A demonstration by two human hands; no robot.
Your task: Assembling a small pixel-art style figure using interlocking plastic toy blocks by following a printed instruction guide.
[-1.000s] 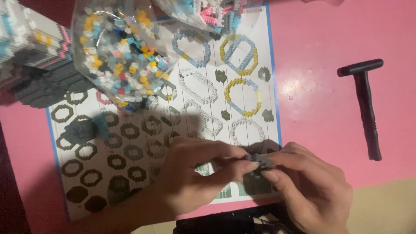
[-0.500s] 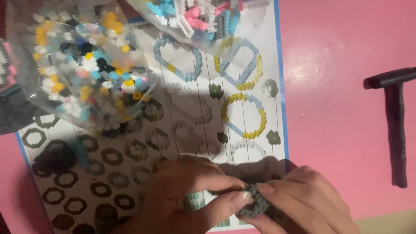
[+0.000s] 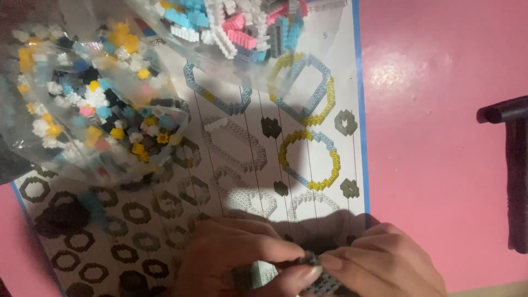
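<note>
Since the earlier frames the view has closed in and slid toward the lower right: the instruction sheet (image 3: 231, 165) now fills most of the picture, the bags of bricks have grown large along the top, and the dark tool (image 3: 514, 165) has drifted from the right-hand middle to the very right edge, cut off there. The hands have stayed at the bottom centre, so the work itself has not shifted, only the head above it.

In the head view, the left hand (image 3: 236, 258) and the right hand (image 3: 385, 267) meet at the bottom edge over the sheet. Their fingertips are pressed together, pinching a small dark brick piece (image 3: 314, 268) between them; how much of it is built I cannot tell, since the fingers cover it. A clear bag of mixed bricks (image 3: 93, 115) lies at upper left, a second bag (image 3: 231, 27) at top centre. The pink table (image 3: 434, 110) shows on the right.
</note>
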